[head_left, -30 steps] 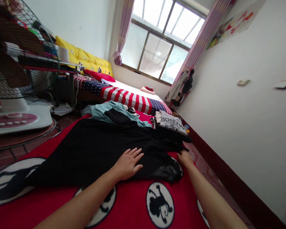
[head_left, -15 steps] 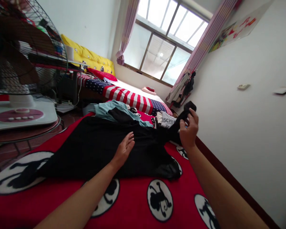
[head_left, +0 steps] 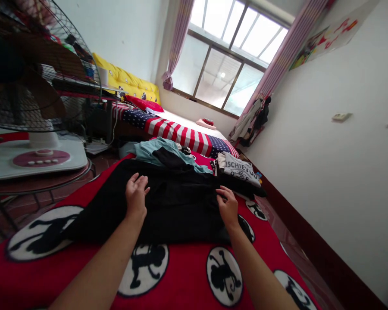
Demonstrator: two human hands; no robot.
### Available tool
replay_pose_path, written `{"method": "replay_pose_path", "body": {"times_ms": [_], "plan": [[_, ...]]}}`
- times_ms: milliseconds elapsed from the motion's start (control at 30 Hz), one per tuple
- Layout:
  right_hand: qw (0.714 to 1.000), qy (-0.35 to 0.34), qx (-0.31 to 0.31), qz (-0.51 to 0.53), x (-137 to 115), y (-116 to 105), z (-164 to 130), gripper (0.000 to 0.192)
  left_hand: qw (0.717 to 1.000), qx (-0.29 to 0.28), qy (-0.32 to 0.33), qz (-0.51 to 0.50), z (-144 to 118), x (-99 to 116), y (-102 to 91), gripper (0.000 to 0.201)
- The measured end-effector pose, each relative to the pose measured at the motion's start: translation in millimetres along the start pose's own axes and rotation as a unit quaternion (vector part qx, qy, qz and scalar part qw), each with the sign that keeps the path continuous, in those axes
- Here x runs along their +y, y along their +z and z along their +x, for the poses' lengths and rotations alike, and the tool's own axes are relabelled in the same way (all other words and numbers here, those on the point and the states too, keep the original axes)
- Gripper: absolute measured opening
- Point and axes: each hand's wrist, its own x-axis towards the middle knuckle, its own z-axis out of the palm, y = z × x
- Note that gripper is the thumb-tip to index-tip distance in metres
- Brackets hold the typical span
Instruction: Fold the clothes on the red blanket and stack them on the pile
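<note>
A black garment [head_left: 177, 206] lies spread on a red blanket [head_left: 181, 280] printed with black-and-white monkey circles. My left hand [head_left: 136, 196] rests flat on the garment's left part, fingers apart. My right hand [head_left: 228, 206] lies on the garment's right edge with fingers curled against the cloth; nothing is lifted. The garment's right side is folded inward over its middle.
Beyond the black garment lie a teal garment [head_left: 155, 150] and a folded grey printed shirt [head_left: 241, 170]. A standing fan [head_left: 35, 99] is at the left. A stars-and-stripes bedcover [head_left: 177, 131] and the window are further back. The white wall runs along the right.
My right hand lifted the garment's right end, carried it leftward over the middle and laid it down. My left hand slid left across the cloth.
</note>
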Motion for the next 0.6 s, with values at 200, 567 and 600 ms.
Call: {"method": "replay_pose_path", "body": {"times_ms": [200, 567, 600], "plan": [[0.999, 0.037, 0.024, -0.029, 41.4, -1.2, -30.2, 0.025, 0.95, -0.041, 0.125, 0.284, 4.0, -21.1, 3.5, 0.07], [0.992, -0.042, -0.082, -0.085, 23.9, 4.3, -50.3, 0.02, 0.902, -0.125, 0.127, 0.393, 14.0, -18.4, 4.9, 0.023], [0.989, -0.057, -0.105, -0.086, 19.5, 3.9, -50.8, 0.021, 0.906, -0.134, 0.129, 0.38, 19.7, -14.0, 7.8, 0.018]]}}
